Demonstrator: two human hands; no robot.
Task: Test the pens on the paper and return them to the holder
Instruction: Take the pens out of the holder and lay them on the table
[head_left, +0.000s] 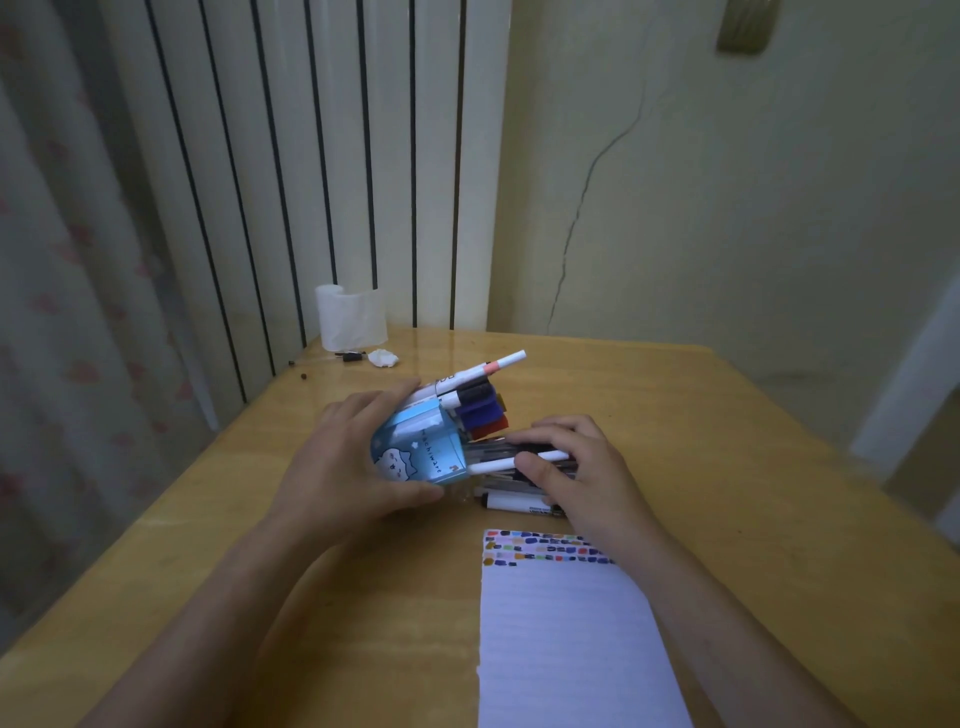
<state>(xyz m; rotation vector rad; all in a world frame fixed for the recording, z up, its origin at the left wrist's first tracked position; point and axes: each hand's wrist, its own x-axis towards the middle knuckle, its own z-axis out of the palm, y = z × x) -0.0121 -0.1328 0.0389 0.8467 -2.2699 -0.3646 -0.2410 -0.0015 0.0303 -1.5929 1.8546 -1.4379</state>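
Note:
A light-blue pen holder (415, 452) with a cartoon print is tipped on its side on the wooden table, mouth to the right. My left hand (348, 457) grips it around its base. Several pens and markers (467, 395) stick out of its upper part. My right hand (571, 467) holds a bundle of pens (514, 460) at the holder's mouth, thumb on a white pen. A white marker (514, 503) lies on the table below the bundle. The lined paper (566, 634) lies at front right, with rows of colour test marks along its top edge.
A white paper roll (350, 317), a small black clip (352, 357) and a crumpled white scrap (383, 358) sit at the table's (701, 415) back left corner. A radiator and curtain stand behind; a cracked wall is to the right.

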